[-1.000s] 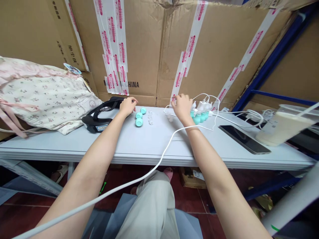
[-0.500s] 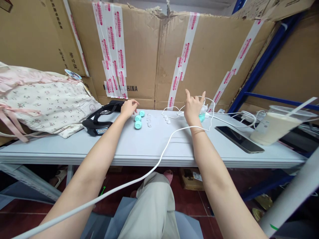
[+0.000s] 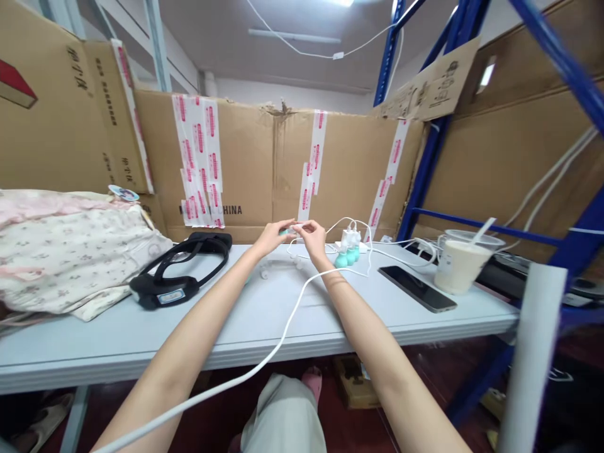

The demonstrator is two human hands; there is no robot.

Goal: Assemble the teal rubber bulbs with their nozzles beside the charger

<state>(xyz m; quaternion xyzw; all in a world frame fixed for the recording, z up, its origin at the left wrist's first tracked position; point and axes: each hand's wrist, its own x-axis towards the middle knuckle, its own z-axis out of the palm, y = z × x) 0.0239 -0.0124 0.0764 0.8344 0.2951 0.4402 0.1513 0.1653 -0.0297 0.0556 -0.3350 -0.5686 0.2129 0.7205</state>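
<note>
My left hand and my right hand meet above the middle of the grey table. The left fingers close round a small teal pot, mostly hidden. In the right fingertips is a small whitish, clear piece, held against the teal pot; its exact shape is too small to tell. Small clear plastic pieces lie below the hands. Right of my right hand stand several teal pots with clear tops. A bit of teal shows beside my left forearm.
A black headset and a floral bag lie on the left. On the right are a phone and a drink cup with a straw. A white cable crosses in front of my arms. Taped cardboard stands behind the table.
My left hand has left the teal pots and moved right with one. My right hand has come left from the clear-topped pots to meet it. The view has tilted up.
</note>
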